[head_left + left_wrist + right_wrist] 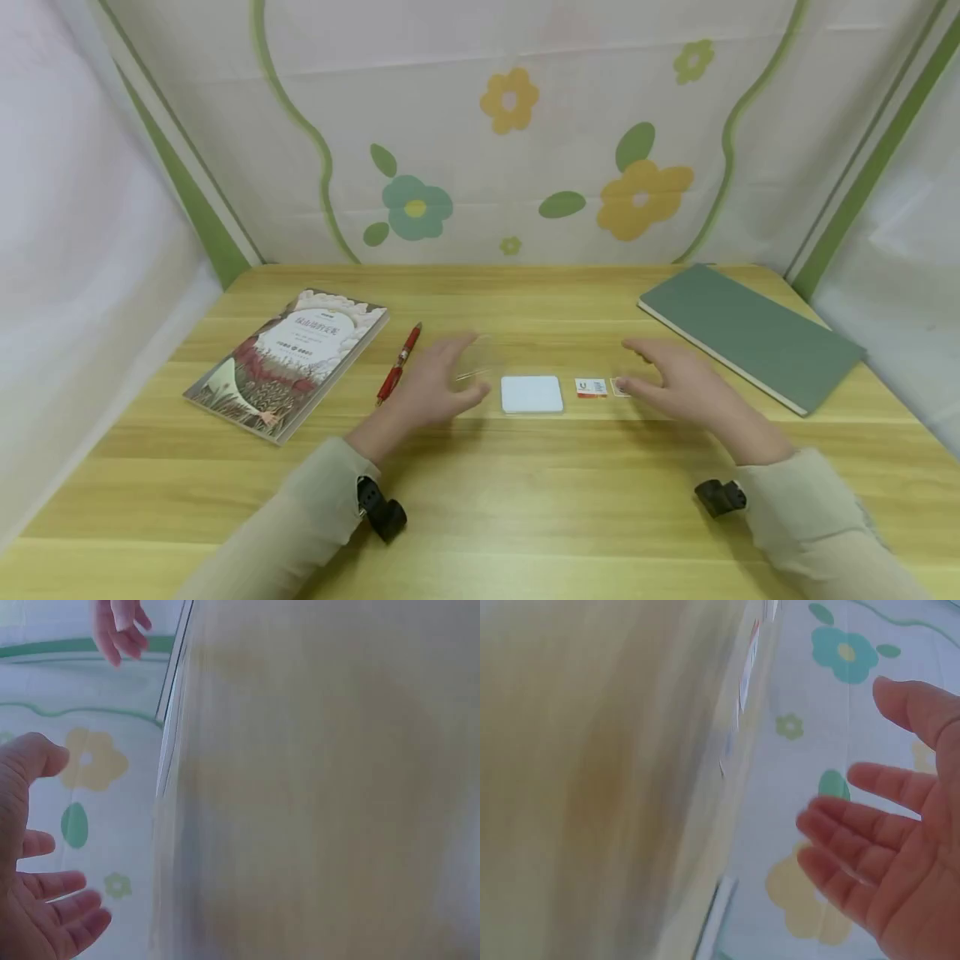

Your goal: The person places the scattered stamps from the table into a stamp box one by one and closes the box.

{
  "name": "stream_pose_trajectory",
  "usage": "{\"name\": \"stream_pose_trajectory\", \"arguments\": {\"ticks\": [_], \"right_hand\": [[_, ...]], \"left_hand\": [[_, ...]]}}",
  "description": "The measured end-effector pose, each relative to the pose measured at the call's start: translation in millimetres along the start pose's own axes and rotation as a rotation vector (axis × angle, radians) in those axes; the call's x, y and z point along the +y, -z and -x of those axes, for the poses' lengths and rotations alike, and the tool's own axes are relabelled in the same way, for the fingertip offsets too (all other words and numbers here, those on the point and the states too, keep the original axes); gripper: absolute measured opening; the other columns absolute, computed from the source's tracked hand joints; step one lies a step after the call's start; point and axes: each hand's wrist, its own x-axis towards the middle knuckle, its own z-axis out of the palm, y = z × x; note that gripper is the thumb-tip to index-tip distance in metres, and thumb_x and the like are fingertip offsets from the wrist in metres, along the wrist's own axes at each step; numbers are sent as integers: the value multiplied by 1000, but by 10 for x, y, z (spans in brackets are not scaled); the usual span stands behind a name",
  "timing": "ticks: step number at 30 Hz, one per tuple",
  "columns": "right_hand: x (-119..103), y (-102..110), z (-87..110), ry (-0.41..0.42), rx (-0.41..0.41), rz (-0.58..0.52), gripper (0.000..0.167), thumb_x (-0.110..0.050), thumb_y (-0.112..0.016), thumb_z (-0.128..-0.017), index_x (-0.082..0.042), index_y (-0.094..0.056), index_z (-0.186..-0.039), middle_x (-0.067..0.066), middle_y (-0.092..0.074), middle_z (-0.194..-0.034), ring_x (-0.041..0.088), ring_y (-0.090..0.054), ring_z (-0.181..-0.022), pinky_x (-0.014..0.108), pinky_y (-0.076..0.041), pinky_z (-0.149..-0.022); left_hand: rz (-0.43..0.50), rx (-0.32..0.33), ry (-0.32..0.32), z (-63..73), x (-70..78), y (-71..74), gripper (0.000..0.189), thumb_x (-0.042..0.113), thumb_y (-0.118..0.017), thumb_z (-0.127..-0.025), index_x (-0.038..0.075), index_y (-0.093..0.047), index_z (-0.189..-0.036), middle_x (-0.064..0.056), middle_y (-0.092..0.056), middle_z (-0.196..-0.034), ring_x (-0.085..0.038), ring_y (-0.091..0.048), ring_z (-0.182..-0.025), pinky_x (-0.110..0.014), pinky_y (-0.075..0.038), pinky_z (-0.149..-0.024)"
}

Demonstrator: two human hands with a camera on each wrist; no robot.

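My left hand point(431, 379) hovers over the middle left of the table, its fingers spread and holding nothing in the left wrist view. A clear, see-through flat piece point(480, 360) lies by its fingertips; its kind is hard to make out. Right of that hand is a white rectangular card-like piece with a clear rim point(532, 394). My right hand point(678, 383) is also raised, with its fingers apart and nothing in the palm. Near its thumb are a small printed card point(591, 388) and a second small white-bordered piece point(618, 387), partly hidden by the thumb.
An illustrated book point(292, 358) lies at the left, with a red pen point(400, 364) between it and my left hand. A green hardcover book point(750, 333) lies at the back right. Behind the wooden table point(525, 517) hangs a flowered curtain point(465, 125).
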Motion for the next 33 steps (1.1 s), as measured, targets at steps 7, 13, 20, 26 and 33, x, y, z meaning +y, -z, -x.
{"name": "stream_pose_trajectory", "arguments": {"ticks": [7, 13, 20, 26, 33], "right_hand": [[-62, -132, -56, 44, -25, -135, 43, -23, -63, -88, 2, -56, -123, 17, -61, -116, 28, -59, -99, 45, -48, -83], [-58, -211, -131, 55, -33, -129, 34, -14, -64, -86, 1, -60, -116, 12, -64, -106, 23, -59, -92, 43, -48, -80], [-74, -285, -196, 71, -50, -54, 30, -13, -63, -85, -1, -62, -113, 9, -62, -101, 19, -54, -86, 42, -45, -78], [-97, -347, -264, 48, -61, -42, 24, -12, -62, -86, -2, -64, -108, 9, -61, -98, 20, -54, -85, 41, -45, -76], [-114, -414, -314, -13, -76, -43, 20, -10, -64, -86, -1, -65, -103, 13, -61, -101, 29, -56, -95, 47, -45, -83]], "left_hand": [[226, -60, 36, 8, 72, -185, 64, 25, -72, -80, 6, -45, -135, -15, -53, -119, -25, -55, -99, -38, -48, -82], [235, -69, 58, -2, 85, -276, 63, 23, -73, -78, 6, -46, -133, -12, -52, -119, -21, -53, -96, -37, -46, -83], [210, -94, 96, -39, 102, -327, 62, 23, -74, -78, 9, -48, -132, -7, -51, -120, -18, -50, -90, -32, -45, -75], [209, -78, 86, -65, 82, -365, 57, 26, -72, -80, 10, -51, -130, -5, -52, -111, -17, -49, -85, -30, -43, -71], [238, -35, 90, -50, 16, -433, 54, 26, -75, -77, 8, -56, -124, -5, -54, -105, -15, -50, -84, -30, -44, -73]]}}
